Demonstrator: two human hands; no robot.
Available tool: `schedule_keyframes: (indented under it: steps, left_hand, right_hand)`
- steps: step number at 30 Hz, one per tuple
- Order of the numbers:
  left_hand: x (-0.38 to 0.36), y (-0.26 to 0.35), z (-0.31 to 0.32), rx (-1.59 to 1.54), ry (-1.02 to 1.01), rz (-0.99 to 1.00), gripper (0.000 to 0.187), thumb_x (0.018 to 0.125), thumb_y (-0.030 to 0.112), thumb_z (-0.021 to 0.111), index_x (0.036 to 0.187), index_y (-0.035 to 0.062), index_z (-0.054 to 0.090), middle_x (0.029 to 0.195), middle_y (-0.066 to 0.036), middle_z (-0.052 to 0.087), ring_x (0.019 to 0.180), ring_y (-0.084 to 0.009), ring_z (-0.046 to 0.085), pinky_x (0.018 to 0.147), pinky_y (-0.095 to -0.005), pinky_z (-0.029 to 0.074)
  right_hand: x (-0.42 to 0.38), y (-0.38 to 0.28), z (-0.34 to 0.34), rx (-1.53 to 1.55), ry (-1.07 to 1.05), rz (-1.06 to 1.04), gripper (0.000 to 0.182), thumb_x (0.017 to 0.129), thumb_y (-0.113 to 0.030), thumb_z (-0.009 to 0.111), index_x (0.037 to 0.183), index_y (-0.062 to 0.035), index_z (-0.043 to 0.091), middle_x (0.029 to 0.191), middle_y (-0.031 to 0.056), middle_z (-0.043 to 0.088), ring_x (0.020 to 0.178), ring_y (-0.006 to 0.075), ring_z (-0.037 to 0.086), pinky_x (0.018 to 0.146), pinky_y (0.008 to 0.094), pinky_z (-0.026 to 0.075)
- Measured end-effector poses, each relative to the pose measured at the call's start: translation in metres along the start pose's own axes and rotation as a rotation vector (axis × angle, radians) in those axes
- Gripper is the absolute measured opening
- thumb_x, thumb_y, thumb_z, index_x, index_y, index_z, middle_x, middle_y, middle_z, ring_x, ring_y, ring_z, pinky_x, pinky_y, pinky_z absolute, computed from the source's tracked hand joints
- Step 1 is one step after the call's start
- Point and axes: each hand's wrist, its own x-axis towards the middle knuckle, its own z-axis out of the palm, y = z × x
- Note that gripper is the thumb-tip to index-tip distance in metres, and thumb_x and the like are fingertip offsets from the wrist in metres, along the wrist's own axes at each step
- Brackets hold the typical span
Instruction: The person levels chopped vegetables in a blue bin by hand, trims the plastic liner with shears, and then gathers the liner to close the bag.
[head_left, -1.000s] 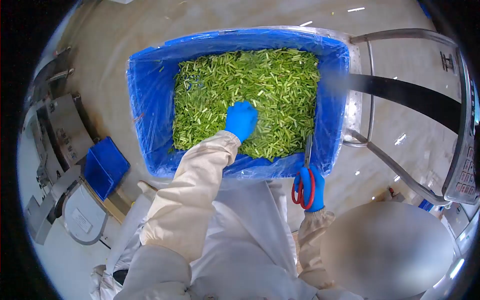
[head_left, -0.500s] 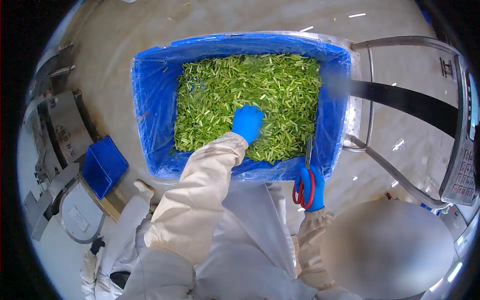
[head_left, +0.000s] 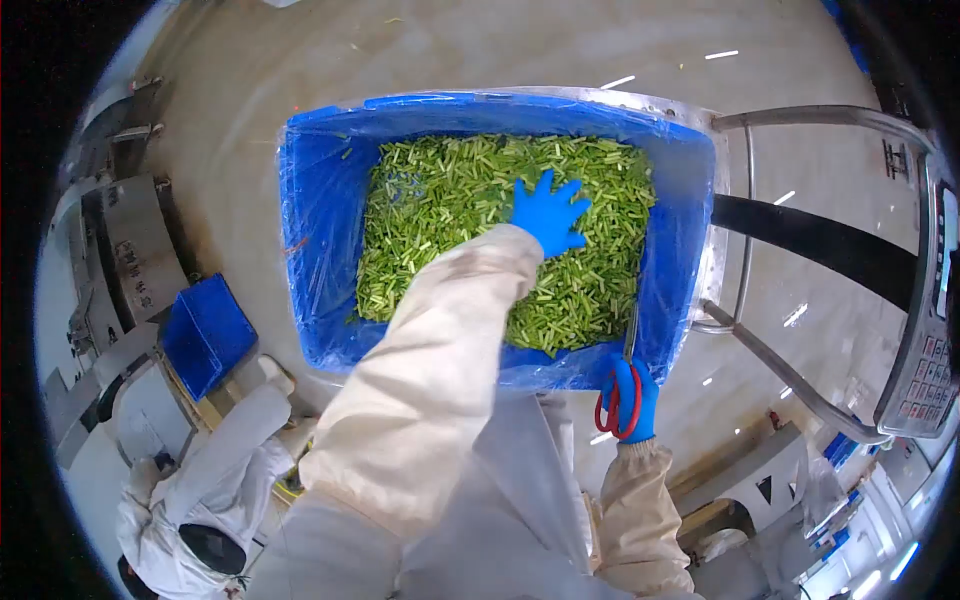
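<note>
A blue bin (head_left: pixel 320 345) lined with clear plastic holds a layer of short-cut green stems (head_left: pixel 440 215). My left hand (head_left: pixel 551 215), in a blue glove, lies palm down on the stems right of the middle, its fingers spread. At the bin's near right corner, my right hand (head_left: pixel 640 400), also gloved in blue, grips red-handled scissors (head_left: pixel 609 412). The blades point away from me, along the inside of the bin's right end. Beige sleeves cover both forearms.
The bin rests on a metal scale with a tubular frame (head_left: pixel 750 290) and a keypad display (head_left: pixel 925 370) at the right. Left of the bin are a smaller blue crate (head_left: pixel 208 335) and a person in white (head_left: pixel 205 500). Machinery lines the far left.
My left hand has moved right across the stems, and its curled fingers have spread. My right hand keeps hold of the scissors. The blurred shape at the lower right is gone.
</note>
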Motion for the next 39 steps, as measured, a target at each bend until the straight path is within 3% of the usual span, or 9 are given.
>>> schedule_keyframes:
  steps: [3, 8, 12, 13, 20, 21, 24, 29, 39]
  left_hand:
    - [-0.004, -0.004, 0.006, 0.156, -0.581, 0.034, 0.054, 0.072, 0.046, 0.063, 0.119, 0.0231, 0.052, 0.132, -0.004, 0.036, 0.123, -0.0335, 0.029, 0.091, -0.066, 0.027]
    - [-0.081, -0.05, -0.004, 0.129, -0.735, -0.09, 0.045, 0.07, 0.038, 0.062, 0.113, 0.0245, 0.057, 0.128, -0.005, 0.041, 0.116, -0.0357, 0.036, 0.087, -0.0617, 0.036]
    - [-0.153, -0.096, -0.015, 0.085, -0.762, -0.111, 0.037, 0.068, 0.022, 0.062, 0.105, 0.0176, 0.061, 0.12, -0.009, 0.046, 0.108, -0.0379, 0.043, 0.083, -0.0464, 0.045]
    - [-0.171, -0.107, -0.013, 0.011, -0.662, -0.131, 0.036, 0.068, 0.017, 0.06, 0.104, 0.016, 0.061, 0.116, -0.011, 0.048, 0.105, -0.0379, 0.046, 0.082, -0.0439, 0.046]
    - [-0.184, -0.126, -0.055, -0.326, -0.561, -0.432, 0.041, 0.073, 0.02, 0.063, 0.113, 0.0129, 0.056, 0.116, -0.021, 0.049, 0.106, -0.0389, 0.047, 0.084, -0.0435, 0.043]
    - [-0.185, -0.125, -0.054, -0.146, -0.374, -0.25, 0.047, 0.074, 0.026, 0.064, 0.118, 0.0137, 0.053, 0.117, -0.021, 0.051, 0.107, -0.0368, 0.048, 0.088, -0.0427, 0.041]
    - [-0.165, -0.128, -0.049, 0.011, -0.151, -0.224, 0.039, 0.074, 0.025, 0.064, 0.11, 0.0126, 0.058, 0.109, -0.019, 0.055, 0.102, -0.0354, 0.051, 0.088, -0.0432, 0.04]
    - [-0.121, -0.125, -0.012, -0.053, -0.063, -0.373, 0.01, 0.071, 0.012, 0.06, 0.081, 0.0102, 0.062, 0.084, -0.012, 0.06, 0.081, -0.0333, 0.055, 0.069, -0.0422, 0.045]
    - [-0.054, -0.044, 0.048, -0.362, -0.015, -0.145, 0.012, 0.074, 0.014, 0.06, 0.085, 0.0121, 0.064, 0.085, -0.011, 0.061, 0.083, -0.0306, 0.055, 0.071, -0.0416, 0.045]
  right_hand:
    - [0.002, -0.005, 0.0, -0.006, -0.015, 0.038, 0.013, 0.086, -0.017, 0.056, 0.079, -0.0061, 0.053, 0.062, -0.001, 0.049, 0.052, 0.0077, 0.046, 0.046, 0.0225, 0.038]
    - [0.012, 0.001, -0.011, 0.028, -0.072, 0.048, 0.018, 0.084, -0.022, 0.058, 0.076, -0.0066, 0.053, 0.062, -0.0002, 0.048, 0.052, 0.0082, 0.046, 0.046, 0.0229, 0.038]
    - [0.014, -0.005, -0.007, 0.097, -0.026, 0.129, 0.021, 0.083, -0.027, 0.059, 0.076, -0.008, 0.053, 0.062, 0.0008, 0.048, 0.048, 0.0095, 0.046, 0.043, 0.0224, 0.038]
    - [0.02, 0.005, -0.013, 0.067, -0.065, 0.073, 0.026, 0.087, -0.031, 0.052, 0.09, -0.0057, 0.056, 0.061, 0.0024, 0.053, 0.045, 0.0092, 0.047, 0.037, 0.0209, 0.036]
    - [0.023, 0.004, -0.013, 0.057, -0.065, 0.141, 0.033, 0.088, -0.036, 0.051, 0.099, -0.0055, 0.054, 0.06, 0.002, 0.052, 0.043, 0.0097, 0.047, 0.036, 0.0205, 0.037]
    - [0.024, 0.003, -0.012, 0.073, -0.067, 0.148, 0.033, 0.088, -0.037, 0.05, 0.098, -0.0058, 0.054, 0.059, 0.002, 0.052, 0.042, 0.01, 0.047, 0.036, 0.0205, 0.037]
    - [0.027, 0.007, -0.013, 0.095, -0.059, 0.165, 0.033, 0.088, -0.038, 0.05, 0.098, -0.0066, 0.055, 0.058, 0.002, 0.052, 0.041, 0.0103, 0.046, 0.036, 0.0207, 0.037]
    - [0.028, 0.007, -0.016, 0.08, -0.054, 0.17, 0.032, 0.088, -0.038, 0.05, 0.096, -0.008, 0.055, 0.058, 0.0019, 0.052, 0.041, 0.0104, 0.046, 0.035, 0.0213, 0.038]
    - [0.025, 0.004, -0.012, 0.166, -0.022, 0.163, 0.024, 0.085, -0.033, 0.056, 0.081, -0.0094, 0.053, 0.059, 0.0011, 0.049, 0.046, 0.0104, 0.048, 0.038, 0.0235, 0.04]
